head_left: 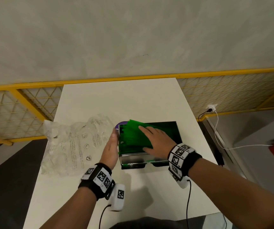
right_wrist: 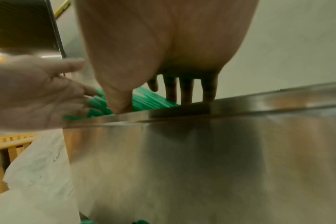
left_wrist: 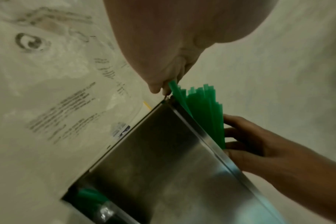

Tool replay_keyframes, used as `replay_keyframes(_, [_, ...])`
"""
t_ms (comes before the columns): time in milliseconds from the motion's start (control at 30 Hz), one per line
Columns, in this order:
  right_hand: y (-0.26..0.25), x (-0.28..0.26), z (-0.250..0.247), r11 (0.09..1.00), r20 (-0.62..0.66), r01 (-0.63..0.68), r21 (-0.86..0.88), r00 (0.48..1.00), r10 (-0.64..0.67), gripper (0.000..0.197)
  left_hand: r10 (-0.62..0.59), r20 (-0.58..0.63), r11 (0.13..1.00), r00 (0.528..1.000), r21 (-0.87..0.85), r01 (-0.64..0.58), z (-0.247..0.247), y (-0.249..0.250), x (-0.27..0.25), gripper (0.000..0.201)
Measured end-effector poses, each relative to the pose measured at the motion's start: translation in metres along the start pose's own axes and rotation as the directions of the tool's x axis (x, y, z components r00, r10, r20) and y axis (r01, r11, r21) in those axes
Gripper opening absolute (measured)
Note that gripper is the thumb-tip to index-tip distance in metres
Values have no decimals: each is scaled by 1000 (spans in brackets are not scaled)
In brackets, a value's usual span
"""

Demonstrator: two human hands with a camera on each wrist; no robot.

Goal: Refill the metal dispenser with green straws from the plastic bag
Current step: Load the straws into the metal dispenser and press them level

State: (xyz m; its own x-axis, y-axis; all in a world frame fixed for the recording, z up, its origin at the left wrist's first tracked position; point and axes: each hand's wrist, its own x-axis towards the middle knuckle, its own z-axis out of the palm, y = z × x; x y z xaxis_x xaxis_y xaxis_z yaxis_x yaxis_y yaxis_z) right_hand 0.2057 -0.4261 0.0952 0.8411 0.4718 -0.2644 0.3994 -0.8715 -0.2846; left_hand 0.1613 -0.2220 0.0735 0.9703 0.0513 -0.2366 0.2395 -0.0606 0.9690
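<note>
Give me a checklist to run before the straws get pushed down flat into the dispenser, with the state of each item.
1. Green plastic straws inside the open-topped metal dispenser box: not ok, their left ends stick out over the rim.
2. Right hand flat on the bundle: ok, fingers straight, pressing from above.
3. Left hand squared against the straw ends: ok, palm upright at the dispenser's left side.
4. Crumpled clear plastic bag clear of the opening: ok, lying left of the dispenser.
5. Straws all parallel: not ok, the far ones fan upward.
6. Bag emptied: cannot tell.
</note>
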Motion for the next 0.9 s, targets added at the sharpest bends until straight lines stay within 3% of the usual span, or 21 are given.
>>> replay_keyframes(100, [0,3,1,997,-9,11,-79,1000,-12,71,48,39,999,998,10,-48,5,2,-4,68])
replay_keyframes(200, [2,3,-3,999,-72,38,38,997,-36,55,94,7,974,996,-206,-91,11,13,-3,67])
replay_keyframes(267, [3,2,-4,991,-96,41,130,995,-29,53,109,47,963,993,-255,-93,19,20,0,50])
replay_keyframes(367, [6,1,-2,976,-83,9,217,997,9,67,147,47,971,988,-195,-135,22,25,1,34])
replay_keyframes(433, [9,1,0,982,-62,-20,189,998,32,73,163,-63,980,985,-101,-169,13,28,4,27])
replay_keyframes(567, [13,1,12,981,-126,-17,193,991,42,63,187,-220,982,957,63,-177,-8,24,7,22])
replay_keyframes(733, [16,-1,22,964,-203,18,267,978,38,53,217,-193,964,957,194,-180,-3,15,-8,23])
replay_keyframes(800, [13,-13,11,957,-341,103,273,940,-4,46,243,-152,945,958,260,-198,-2,10,-15,24])
replay_keyframes(900, [24,-61,-1,960,-589,189,206,807,-33,15,282,-98,919,954,312,-240,-4,2,-23,26])
